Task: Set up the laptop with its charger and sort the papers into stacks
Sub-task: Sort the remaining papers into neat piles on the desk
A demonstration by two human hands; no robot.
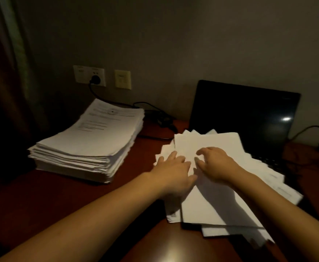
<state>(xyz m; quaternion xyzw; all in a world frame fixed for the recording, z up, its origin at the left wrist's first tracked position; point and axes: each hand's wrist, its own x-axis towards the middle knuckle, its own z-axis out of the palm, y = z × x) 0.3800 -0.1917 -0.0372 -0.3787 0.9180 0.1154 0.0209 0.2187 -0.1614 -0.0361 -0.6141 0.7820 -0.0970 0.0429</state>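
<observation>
Loose papers [217, 201]: a fanned, untidy spread of white sheets on the bench, in front of the laptop and lying partly over its keyboard; the corners splay out at the far left edge and toward the right.
Left hand [173, 173]: palm down on the left part of the spread, fingers [171, 155] extended and flat on the sheets, gripping nothing.
Right hand [216, 163]: palm down just beside the left hand, fingers curled with the tips pressed onto the top sheet; not closed around any sheet.
Stacked papers [90, 140]: a thick, fairly squared pile at the left of the bench, well apart from the loose spread; the top sheet carries printed lines, too small to read.
Laptop [245, 112]: open, screen dark with one bright glare spot, standing at the back right against the wall.
Charger brick [164, 121]: lies on the bench between the stack and the laptop, with its cable running off it.
Plug [95, 79]: black, seated in the wall socket above the stack.
Second cable [310, 130]: loops at the right of the laptop.
Bench [60, 201]: dark reddish wood, glossy near the front edge.
</observation>
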